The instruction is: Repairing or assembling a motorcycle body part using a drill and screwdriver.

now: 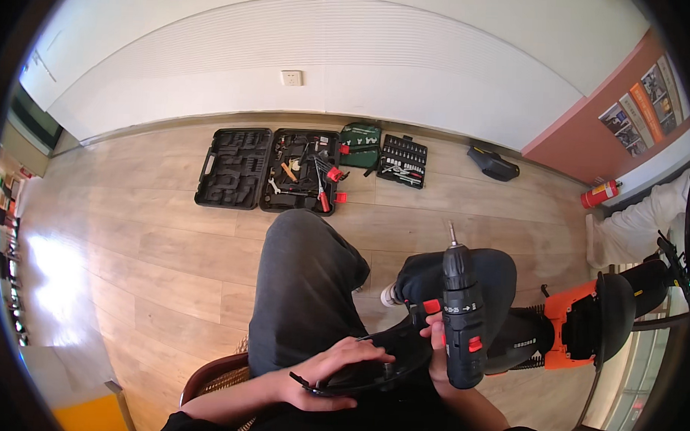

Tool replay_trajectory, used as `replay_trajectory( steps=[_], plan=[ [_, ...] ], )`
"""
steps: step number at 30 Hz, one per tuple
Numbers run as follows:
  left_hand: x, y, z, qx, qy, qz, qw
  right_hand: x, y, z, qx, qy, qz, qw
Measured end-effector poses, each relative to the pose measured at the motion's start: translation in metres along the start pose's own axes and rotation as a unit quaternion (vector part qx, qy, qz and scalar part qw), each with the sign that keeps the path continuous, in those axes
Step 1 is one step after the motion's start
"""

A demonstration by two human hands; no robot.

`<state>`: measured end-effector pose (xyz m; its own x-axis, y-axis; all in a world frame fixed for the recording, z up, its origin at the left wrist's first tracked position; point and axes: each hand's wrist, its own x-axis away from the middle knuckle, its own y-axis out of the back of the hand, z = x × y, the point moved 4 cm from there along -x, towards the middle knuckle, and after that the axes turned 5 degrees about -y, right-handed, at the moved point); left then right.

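The left hand (328, 374) lies spread over a curved black plastic cover (370, 368) on the lap, its fingers (367, 351) loosely open and stretched flat along the cover's upper face, thumb under the near edge. It pins the cover rather than closing round it. Just right of those fingertips the right hand (436, 348) is wrapped round the grip of a black drill (461, 314); most of the hand is hidden behind the drill body, so only the fingers (436, 325) curled tight at the handle show. The drill stands nearly upright, bit pointing away from the person, with red switches on its side. Its base sits just beside the right end of the cover; whether they touch cannot be told.

Beyond the fingers, the person's two knees in dark trousers rise between the hands and the floor, the left knee (305, 275) blocking the view of the boards behind it. A chair (214, 374) edge shows below the left wrist. To the right of the drill, near it, stands an orange and black machine (584, 323).

Further off on the wooden floor (154, 239), well away from both hands, a black tool case (267, 169) lies open flat: its left half holds empty moulded slots, its right half holds pliers, a spanner and red-handled tools. Beside it lie a green pouch (360, 144) and an open socket set (402, 159) with rows of sockets. A black bag (493, 164) and a red extinguisher (598, 194) lie near the wall.
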<state>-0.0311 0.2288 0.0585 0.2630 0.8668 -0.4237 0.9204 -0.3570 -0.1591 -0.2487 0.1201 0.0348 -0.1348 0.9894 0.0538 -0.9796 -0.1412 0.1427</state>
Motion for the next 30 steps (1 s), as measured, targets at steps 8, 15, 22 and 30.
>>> replay_trajectory(
  steps=[8,15,22,30],
  plan=[
    [-0.014,0.01,-0.033,-0.197,0.083,0.24,0.947,0.014,-0.005,0.012,0.009,0.0,-0.034,0.999],
    [-0.029,0.022,-0.048,-0.23,0.171,0.322,0.902,0.001,-0.015,0.002,-0.02,0.027,-0.055,0.998],
    [-0.044,0.034,-0.049,-0.213,0.143,0.293,0.921,-0.019,-0.027,-0.002,-0.055,0.021,-0.09,0.994],
    [-0.039,0.043,-0.02,-0.3,0.072,0.13,0.943,-0.073,-0.042,-0.01,-0.099,0.093,-0.046,0.99]
  ],
)
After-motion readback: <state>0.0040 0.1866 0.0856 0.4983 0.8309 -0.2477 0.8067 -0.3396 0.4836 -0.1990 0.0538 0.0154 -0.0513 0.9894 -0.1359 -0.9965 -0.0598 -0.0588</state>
